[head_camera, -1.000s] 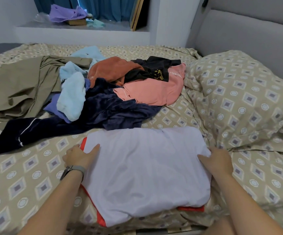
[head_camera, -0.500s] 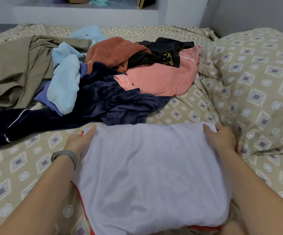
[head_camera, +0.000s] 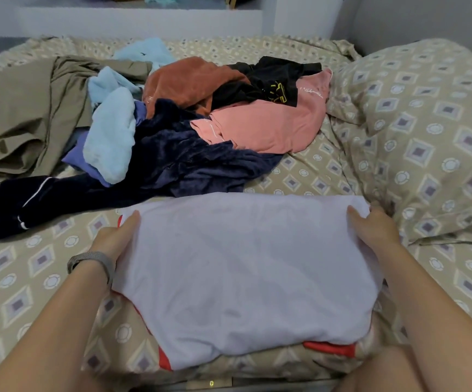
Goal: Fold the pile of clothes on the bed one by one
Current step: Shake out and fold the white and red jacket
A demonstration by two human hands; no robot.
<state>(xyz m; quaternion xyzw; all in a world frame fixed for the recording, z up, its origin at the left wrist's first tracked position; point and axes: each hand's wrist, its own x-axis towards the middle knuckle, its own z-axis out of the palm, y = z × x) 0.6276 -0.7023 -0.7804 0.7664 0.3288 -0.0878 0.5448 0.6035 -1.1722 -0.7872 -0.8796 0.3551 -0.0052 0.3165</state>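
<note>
A white garment with red trim (head_camera: 243,273) lies folded flat on the bed in front of me. My left hand (head_camera: 114,240), with a grey wristband, grips its far left corner, thumb on top and fingers tucked under the cloth. At the far right corner my right hand (head_camera: 371,229) holds the edge the same way. Behind it sprawls the pile of clothes: a dark navy fleece piece (head_camera: 178,162), a pink shirt (head_camera: 268,125), a rust-brown top (head_camera: 189,83), a black item with yellow print (head_camera: 271,80), a light blue fleece (head_camera: 110,134) and an olive garment (head_camera: 22,114).
A patterned pillow (head_camera: 427,131) fills the right side, close to my right hand. The patterned bedsheet (head_camera: 28,281) shows bare at left. A grey headboard (head_camera: 427,21) rises at the right, and a white window ledge (head_camera: 138,18) runs along the back.
Both hands slid from the garment's side edges up to its far corners and took hold there. The view tipped downward and came closer.
</note>
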